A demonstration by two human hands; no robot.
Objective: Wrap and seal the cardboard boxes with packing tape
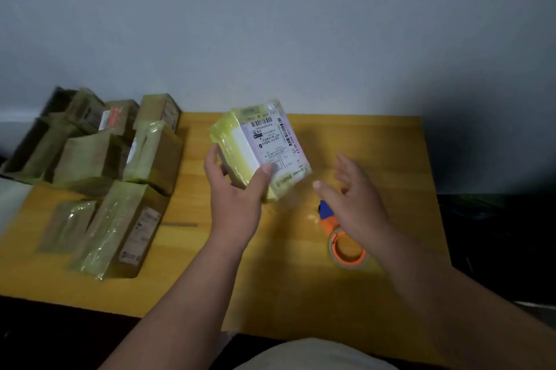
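Note:
My left hand (233,189) grips a small tape-wrapped box (261,147) and holds it tilted above the yellow wooden table (285,279). A white shipping label with barcodes faces me, and my thumb lies on its lower edge. My right hand (352,201) hovers to the right of the box with fingers spread, touching nothing. Under that hand lies a tape dispenser (346,246) with an orange core and a blue part, partly hidden by the hand.
Several cardboard boxes (99,165) wrapped in yellowish tape are piled at the table's left side, some flat near the front left (120,234). A grey wall stands behind the table. Dark floor lies to the right and below the table's front edge.

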